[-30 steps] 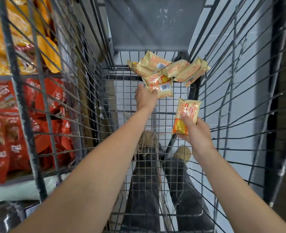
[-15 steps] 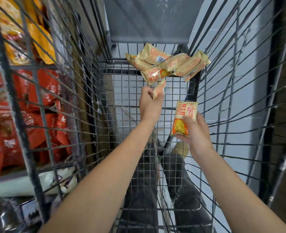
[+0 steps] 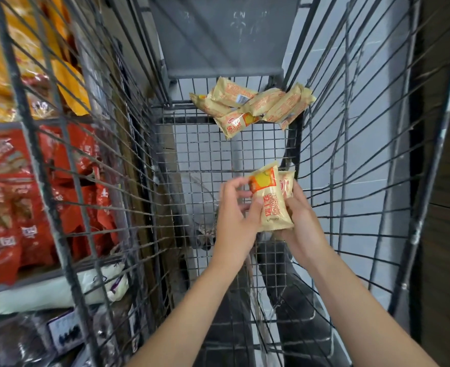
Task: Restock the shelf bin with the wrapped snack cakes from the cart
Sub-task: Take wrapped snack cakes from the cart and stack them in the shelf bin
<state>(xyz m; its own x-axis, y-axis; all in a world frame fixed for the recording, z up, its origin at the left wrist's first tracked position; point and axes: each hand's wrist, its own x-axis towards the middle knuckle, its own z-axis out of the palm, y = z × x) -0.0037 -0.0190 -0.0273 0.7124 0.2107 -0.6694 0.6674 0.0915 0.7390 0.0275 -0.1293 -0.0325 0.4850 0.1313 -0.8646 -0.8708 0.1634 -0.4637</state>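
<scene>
Inside the wire cart (image 3: 350, 160), both hands meet over two cream-and-orange wrapped snack cakes. My left hand (image 3: 235, 215) pinches the front snack cake (image 3: 270, 205) with thumb and fingers. My right hand (image 3: 302, 223) grips the second snack cake (image 3: 287, 182) behind it and supports both from the right. Several more wrapped snack cakes (image 3: 253, 107) lie in a heap at the cart's far end on its wire floor. The shelf bin is not clearly in view.
Shelves on the left, seen through the cart's wire side, hold red snack bags (image 3: 12, 207) and orange bags (image 3: 14, 56). A grey panel (image 3: 226, 35) closes the cart's far end. Dark trouser legs (image 3: 292, 308) show below the wire floor.
My left hand picked one snack cake off the far pile and drew it back to my right hand. Both cakes are now held together, nearer to me.
</scene>
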